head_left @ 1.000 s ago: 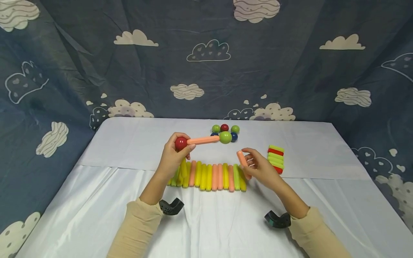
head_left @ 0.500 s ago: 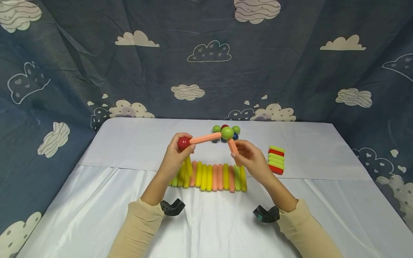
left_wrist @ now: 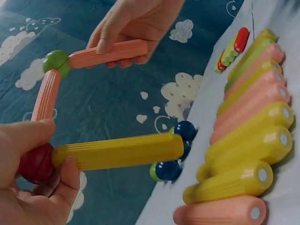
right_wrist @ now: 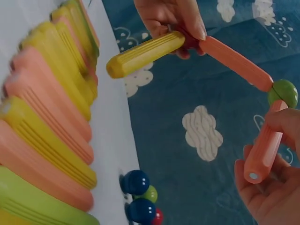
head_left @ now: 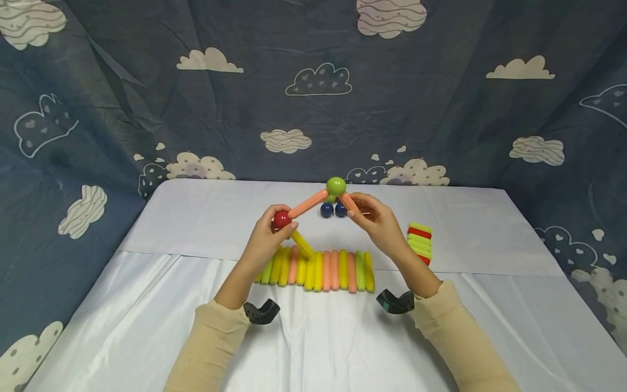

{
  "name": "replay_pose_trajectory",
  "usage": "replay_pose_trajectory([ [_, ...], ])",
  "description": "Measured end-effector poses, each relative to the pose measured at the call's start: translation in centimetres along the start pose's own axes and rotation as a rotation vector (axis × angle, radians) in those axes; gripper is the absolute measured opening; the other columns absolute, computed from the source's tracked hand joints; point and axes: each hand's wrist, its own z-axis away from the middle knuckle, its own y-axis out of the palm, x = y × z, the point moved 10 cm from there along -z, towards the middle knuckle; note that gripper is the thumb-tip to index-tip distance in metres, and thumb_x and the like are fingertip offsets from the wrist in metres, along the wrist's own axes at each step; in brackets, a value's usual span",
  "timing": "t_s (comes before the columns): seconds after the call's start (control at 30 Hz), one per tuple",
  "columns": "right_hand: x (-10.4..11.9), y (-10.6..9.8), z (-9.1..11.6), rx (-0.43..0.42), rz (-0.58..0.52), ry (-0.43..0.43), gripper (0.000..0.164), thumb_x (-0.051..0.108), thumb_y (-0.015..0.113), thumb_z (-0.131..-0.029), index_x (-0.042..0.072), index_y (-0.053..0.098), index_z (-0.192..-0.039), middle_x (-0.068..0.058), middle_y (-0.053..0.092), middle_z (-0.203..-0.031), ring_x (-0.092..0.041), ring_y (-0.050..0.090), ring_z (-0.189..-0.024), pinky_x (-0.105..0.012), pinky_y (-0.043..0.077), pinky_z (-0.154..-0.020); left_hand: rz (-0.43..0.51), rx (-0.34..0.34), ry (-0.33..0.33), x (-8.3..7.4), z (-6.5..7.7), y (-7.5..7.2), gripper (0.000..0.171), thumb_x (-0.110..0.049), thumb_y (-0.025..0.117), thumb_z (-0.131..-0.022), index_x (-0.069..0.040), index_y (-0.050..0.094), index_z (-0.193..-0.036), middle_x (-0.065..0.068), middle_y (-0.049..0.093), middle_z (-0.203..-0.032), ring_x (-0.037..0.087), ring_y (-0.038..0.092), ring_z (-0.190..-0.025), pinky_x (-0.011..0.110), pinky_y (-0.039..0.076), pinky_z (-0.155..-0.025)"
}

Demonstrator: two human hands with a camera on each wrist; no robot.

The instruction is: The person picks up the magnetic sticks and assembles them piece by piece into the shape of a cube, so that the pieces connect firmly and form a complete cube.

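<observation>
My left hand (head_left: 266, 234) grips a red ball (head_left: 282, 220). From that ball a yellow stick (left_wrist: 119, 151) and a pink stick (head_left: 308, 203) stick out. A green ball (head_left: 336, 187) joins the far end of the pink stick to a second pink stick (right_wrist: 265, 145). My right hand (head_left: 382, 223) pinches this second stick between thumb and fingers. The whole joined piece is held in the air above the table. In the head view, the yellow stick's lower end overlaps the row of sticks behind it.
A row of yellow, pink and green sticks (head_left: 334, 270) lies across the table (head_left: 313, 337). Behind it sit several balls, among them a blue ball (head_left: 326, 210), partly hidden. Short red and green sticks (head_left: 419, 242) lie to the right.
My right hand moved left and up with its pink stick, which now meets the green ball. The green ball rose, and the yellow stick at the red ball swung out to the right.
</observation>
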Motion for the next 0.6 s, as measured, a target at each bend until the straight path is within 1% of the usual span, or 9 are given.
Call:
replay_pose_trajectory([
  [0.07,-0.9,0.2,-0.8,0.008,0.0,-0.009,0.035,0.005,0.059,-0.087,-0.001,0.052,-0.12,-0.016,0.056,-0.108,-0.025,0.053,-0.09,-0.026,0.047,-0.075,-0.016,-0.012,-0.03,0.8,-0.3,-0.2,0.035,-0.021,0.063,-0.085,-0.012,0.047,-0.115,0.011,0.053,-0.1,0.025,0.052,-0.077,0.044,0.046,-0.076],
  [0.1,-1.3,0.3,-1.2,0.013,0.007,-0.015,0.035,0.005,0.059,-0.086,0.0,0.052,-0.121,-0.015,0.056,-0.108,-0.025,0.052,-0.089,-0.025,0.047,-0.073,-0.017,-0.023,-0.048,1.2,-0.6,-0.3,0.035,-0.02,0.064,-0.085,-0.012,0.048,-0.115,0.01,0.053,-0.1,0.025,0.053,-0.077,0.044,0.046,-0.078],
  [0.17,-2.3,0.7,-2.1,0.026,0.017,-0.013,0.036,0.008,0.06,-0.086,0.003,0.053,-0.122,-0.013,0.055,-0.109,-0.024,0.052,-0.085,-0.024,0.047,-0.068,-0.013,-0.044,-0.079,2.1,-1.1,-0.5,0.035,-0.017,0.064,-0.084,-0.012,0.049,-0.115,0.011,0.053,-0.101,0.024,0.055,-0.078,0.04,0.047,-0.079],
  [0.23,-3.0,1.1,-3.0,0.042,0.026,-0.007,0.036,0.01,0.06,-0.086,0.006,0.054,-0.122,-0.01,0.055,-0.109,-0.022,0.051,-0.083,-0.025,0.047,-0.064,-0.021,-0.064,-0.111,3.0,-1.8,-0.7,0.034,-0.015,0.064,-0.084,-0.011,0.049,-0.115,0.011,0.053,-0.103,0.023,0.056,-0.08,0.035,0.048,-0.079],
  [0.33,-3.5,2.0,-4.2,0.069,0.058,-0.002,0.035,0.012,0.06,-0.086,0.008,0.055,-0.121,-0.009,0.054,-0.109,-0.022,0.05,-0.083,-0.029,0.046,-0.065,-0.031,-0.083,-0.151,4.2,-2.7,-1.1,0.034,-0.01,0.064,-0.084,-0.009,0.049,-0.115,0.014,0.052,-0.106,0.023,0.057,-0.082,0.029,0.049,-0.077],
  [0.47,-3.9,3.3,-5.4,0.107,0.086,0.009,0.035,0.011,0.061,-0.086,0.009,0.055,-0.12,-0.008,0.054,-0.108,-0.022,0.048,-0.084,-0.033,0.044,-0.07,-0.062,-0.072,-0.204,5.7,-3.7,-1.2,0.036,-0.006,0.063,-0.084,-0.005,0.047,-0.116,0.015,0.049,-0.11,0.025,0.056,-0.087,0.03,0.048,-0.078],
  [0.6,-4.3,4.3,-6.3,0.137,0.119,0.025,0.036,0.011,0.061,-0.086,0.01,0.055,-0.121,-0.008,0.053,-0.104,-0.023,0.046,-0.081,-0.034,0.043,-0.069,-0.157,-0.05,-0.257,6.6,-4.1,-1.3,0.039,-0.005,0.065,-0.082,-0.003,0.046,-0.116,0.014,0.047,-0.112,0.026,0.048,-0.097,0.033,0.044,-0.083],
])
